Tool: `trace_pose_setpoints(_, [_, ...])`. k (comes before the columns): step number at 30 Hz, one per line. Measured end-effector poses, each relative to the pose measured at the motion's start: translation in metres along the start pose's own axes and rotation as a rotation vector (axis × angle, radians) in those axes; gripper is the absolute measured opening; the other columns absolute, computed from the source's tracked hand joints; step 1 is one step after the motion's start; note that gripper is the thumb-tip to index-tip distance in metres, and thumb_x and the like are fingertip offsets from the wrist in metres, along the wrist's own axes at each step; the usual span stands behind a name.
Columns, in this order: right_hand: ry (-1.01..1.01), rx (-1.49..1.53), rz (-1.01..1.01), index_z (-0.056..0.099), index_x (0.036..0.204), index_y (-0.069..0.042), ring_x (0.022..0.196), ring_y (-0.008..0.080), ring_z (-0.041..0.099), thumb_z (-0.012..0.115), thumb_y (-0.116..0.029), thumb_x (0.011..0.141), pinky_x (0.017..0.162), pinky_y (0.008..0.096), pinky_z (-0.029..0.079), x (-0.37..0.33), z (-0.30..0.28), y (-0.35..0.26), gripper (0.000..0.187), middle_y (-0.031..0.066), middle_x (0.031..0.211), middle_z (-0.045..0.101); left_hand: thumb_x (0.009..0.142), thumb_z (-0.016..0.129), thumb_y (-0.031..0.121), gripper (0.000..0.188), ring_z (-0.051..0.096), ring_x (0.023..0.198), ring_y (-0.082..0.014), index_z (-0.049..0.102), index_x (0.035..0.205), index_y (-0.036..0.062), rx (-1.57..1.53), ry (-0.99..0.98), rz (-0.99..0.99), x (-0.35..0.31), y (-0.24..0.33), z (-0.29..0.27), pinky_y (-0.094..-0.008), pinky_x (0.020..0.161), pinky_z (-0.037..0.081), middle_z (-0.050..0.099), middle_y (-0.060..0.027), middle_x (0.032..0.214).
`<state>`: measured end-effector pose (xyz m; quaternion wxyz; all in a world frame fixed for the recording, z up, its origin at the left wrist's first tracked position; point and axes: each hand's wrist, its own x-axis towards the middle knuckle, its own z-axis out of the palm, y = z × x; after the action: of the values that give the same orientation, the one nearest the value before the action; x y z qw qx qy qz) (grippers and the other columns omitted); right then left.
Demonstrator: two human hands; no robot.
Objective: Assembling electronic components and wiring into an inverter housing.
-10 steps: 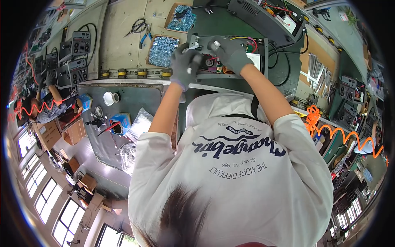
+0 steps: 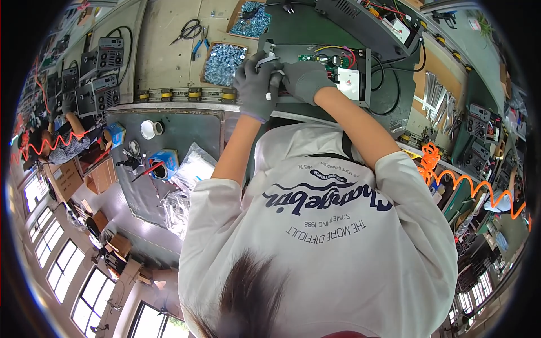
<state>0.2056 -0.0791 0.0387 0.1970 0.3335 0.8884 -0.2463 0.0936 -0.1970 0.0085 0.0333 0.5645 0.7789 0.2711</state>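
Observation:
In front of me lies an opened electronic device (image 2: 362, 79) with a dark metal casing, a green circuit board (image 2: 309, 57), coloured wires and a white panel (image 2: 348, 83). Both my hands wear grey gloves and meet over its left end. My left hand (image 2: 255, 90) is closed, with small whitish bits showing at its fingers. Beside it, the closed fingers of my right hand (image 2: 307, 80) touch or nearly touch the left ones. What either hand grips is too small and too covered to name. A silvery metal piece (image 2: 269, 55) shows just beyond my left fingers.
Left of the device are two boxes of small bluish-silver hardware (image 2: 224, 65) (image 2: 251, 19), pliers (image 2: 200, 45) and scissors (image 2: 189, 31). Another opened device (image 2: 360, 22) stands behind. Black cables (image 2: 394, 90) loop at its right. An orange coiled hose (image 2: 431, 160) hangs right. A co-worker (image 2: 62, 141) is far left.
My right hand has moved left and down, closing the gap to my left hand. More of the circuit board and white panel now shows. The device has shifted slightly right.

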Motion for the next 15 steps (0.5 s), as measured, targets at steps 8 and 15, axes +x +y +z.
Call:
trace_pose_setpoints(8, [0.405, 0.121, -0.251, 0.068, 0.106, -0.017, 0.088, 0.0336, 0.069, 0.064, -0.025, 0.087, 0.074, 0.0483, 0.054, 0.001, 0.007, 0.015, 0.021, 0.0120, 0.093, 0.070, 0.090, 0.062, 0.031, 0.024, 0.044, 0.125, -0.0394, 0.067, 0.109, 0.0163, -0.020, 0.057, -0.135, -0.003, -0.012, 0.007, -0.0533, 0.104, 0.035, 0.054, -0.0107, 0.134])
trace_pose_setpoints(15, [0.371, -0.084, -0.083, 0.068, 0.105, -0.015, 0.091, 0.0344, 0.068, 0.064, -0.020, 0.086, 0.076, 0.0482, 0.054, 0.040, 0.029, 0.011, 0.020, 0.0118, 0.097, 0.070, 0.090, 0.062, 0.023, 0.028, 0.048, 0.117, -0.0407, 0.061, 0.111, 0.0047, -0.197, 0.328, -0.217, -0.013, -0.021, 0.024, -0.0506, 0.101, 0.037, 0.053, -0.0217, 0.126])
